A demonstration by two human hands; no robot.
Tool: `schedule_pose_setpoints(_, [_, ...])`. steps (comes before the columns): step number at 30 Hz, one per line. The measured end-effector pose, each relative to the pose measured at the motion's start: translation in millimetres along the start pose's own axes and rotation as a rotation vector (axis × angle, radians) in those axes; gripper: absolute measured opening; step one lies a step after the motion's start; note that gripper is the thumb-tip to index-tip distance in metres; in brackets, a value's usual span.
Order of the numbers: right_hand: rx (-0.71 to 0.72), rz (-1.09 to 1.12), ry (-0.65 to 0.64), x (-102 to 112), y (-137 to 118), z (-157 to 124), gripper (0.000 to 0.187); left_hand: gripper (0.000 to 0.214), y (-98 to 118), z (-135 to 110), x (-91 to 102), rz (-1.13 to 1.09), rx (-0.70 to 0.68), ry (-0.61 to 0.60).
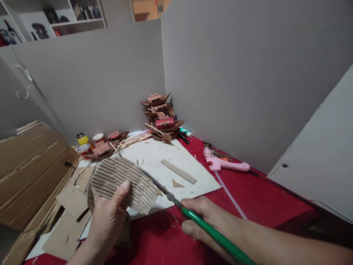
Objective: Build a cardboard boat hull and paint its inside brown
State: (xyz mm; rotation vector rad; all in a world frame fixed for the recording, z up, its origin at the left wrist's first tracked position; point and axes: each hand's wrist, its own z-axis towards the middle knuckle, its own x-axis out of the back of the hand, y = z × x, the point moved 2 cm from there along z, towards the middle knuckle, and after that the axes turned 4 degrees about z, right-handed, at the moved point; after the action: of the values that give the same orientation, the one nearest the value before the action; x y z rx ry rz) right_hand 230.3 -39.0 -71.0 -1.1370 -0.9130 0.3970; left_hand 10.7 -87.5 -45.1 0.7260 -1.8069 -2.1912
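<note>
My left hand [109, 215] grips a piece of corrugated cardboard [118, 176], thumb on its ridged face and the other fingers hidden behind it. In my right hand [204, 217] is a pair of green-handled scissors [209, 232], whose blades point up and left to the cardboard's upper right edge. Whether the blades touch the cardboard I cannot tell. A cut cardboard strip [178, 171] and a small cardboard triangle [177, 183] lie on the white board [200, 182] beyond the blades.
Model boats [162, 123] are stacked in the far corner, near thin sticks [135, 139]. A pink glue gun [226, 163] lies on the red tablecloth [264, 206] at right. Cardboard sheets [35, 169] stand at left, with paint containers [84, 141] behind. Grey partitions [110, 73] enclose the table.
</note>
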Motion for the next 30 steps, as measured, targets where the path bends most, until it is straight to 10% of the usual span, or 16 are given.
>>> schedule_pose_setpoints(30, [-0.096,-0.243,-0.009,7.4,-4.8,-6.9,0.046,0.035,-15.9,-14.7,-5.1,0.028,0.152,-0.336])
